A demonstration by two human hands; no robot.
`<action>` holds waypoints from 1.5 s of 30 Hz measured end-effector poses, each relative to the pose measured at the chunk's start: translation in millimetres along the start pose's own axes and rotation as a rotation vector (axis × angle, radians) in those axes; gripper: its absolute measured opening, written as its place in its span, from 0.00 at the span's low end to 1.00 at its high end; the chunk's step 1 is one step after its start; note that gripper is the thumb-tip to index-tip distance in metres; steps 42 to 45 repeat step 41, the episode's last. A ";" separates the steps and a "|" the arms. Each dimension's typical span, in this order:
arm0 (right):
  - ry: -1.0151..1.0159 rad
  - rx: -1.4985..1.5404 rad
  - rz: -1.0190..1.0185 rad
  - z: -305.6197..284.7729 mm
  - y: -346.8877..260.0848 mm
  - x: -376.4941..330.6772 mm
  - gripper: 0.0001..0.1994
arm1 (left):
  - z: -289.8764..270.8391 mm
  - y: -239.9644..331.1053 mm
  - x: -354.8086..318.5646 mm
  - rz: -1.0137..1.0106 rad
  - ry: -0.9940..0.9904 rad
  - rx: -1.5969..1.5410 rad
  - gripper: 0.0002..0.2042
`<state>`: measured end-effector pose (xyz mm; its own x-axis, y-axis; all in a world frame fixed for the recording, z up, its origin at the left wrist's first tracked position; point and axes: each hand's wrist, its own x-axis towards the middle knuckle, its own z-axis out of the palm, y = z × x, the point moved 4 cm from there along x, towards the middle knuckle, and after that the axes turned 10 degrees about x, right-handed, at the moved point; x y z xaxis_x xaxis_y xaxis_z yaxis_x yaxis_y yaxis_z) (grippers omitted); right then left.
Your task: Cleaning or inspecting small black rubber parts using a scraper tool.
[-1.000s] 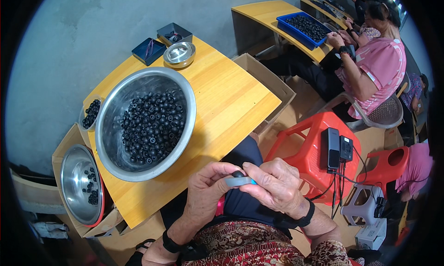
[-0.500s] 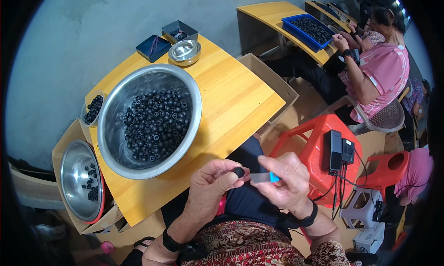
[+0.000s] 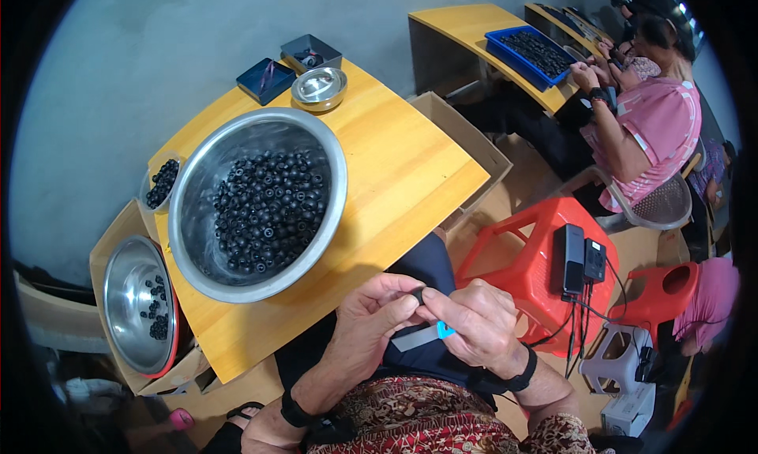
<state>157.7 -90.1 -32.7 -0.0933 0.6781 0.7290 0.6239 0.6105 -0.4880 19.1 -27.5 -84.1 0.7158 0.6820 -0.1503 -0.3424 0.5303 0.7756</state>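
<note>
Head view. Hands meet just off the near edge of the tabletop (image 3: 395,170), over the lap. Left hand (image 3: 371,328): thumb and forefinger pinched together on a small black ring (image 3: 418,296), held at the tips. Right hand (image 3: 482,328): fingers closed around a small blade with a blue handle (image 3: 422,337), grey flat end pointing toward the left hand, just below the ring. Right fingertips touch the ring side too. Both wrists carry dark bands.

Big steel bowl (image 3: 257,193) sits on the tabletop just beyond the hands, well filled with the same black rings. Left of that bowl at the tabletop edge: small clear cup (image 3: 160,184) with more black rings. Further left and lower, off the tabletop: second steel bowl (image 3: 138,304) in a cardboard box, only a few rings in it. Beyond the big bowl, at the far end of the tabletop: small steel dish (image 3: 319,87), dark blue box (image 3: 266,80), grey box (image 3: 311,53), all close together.

Right of the big bowl, past the tabletop: open cardboard box (image 3: 466,130) on the floor, then red plastic stool (image 3: 545,257) carrying two black devices with cables. Farther right a second person in a pink shirt (image 3: 655,138) sits at another bench with a blue tray (image 3: 537,53) of black parts.
</note>
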 end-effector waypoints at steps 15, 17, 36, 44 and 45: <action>-0.018 -0.006 0.059 6.2 -9.3 2.7 0.19 | 1.0 5.8 -4.7 -0.112 0.042 0.092 0.10; 0.006 0.001 0.042 9.4 -11.6 1.0 0.17 | -0.7 4.8 -6.4 -0.113 0.044 0.079 0.09; 0.108 0.094 0.336 6.5 10.1 -7.8 0.10 | -196.0 181.7 -185.9 0.485 1.098 0.537 0.12; -0.007 0.257 0.392 24.6 -0.2 15.7 0.16 | -141.6 133.7 -152.4 0.364 0.689 0.355 0.12; -0.007 0.257 0.392 24.6 -0.2 15.7 0.16 | -141.6 133.7 -152.4 0.364 0.689 0.355 0.12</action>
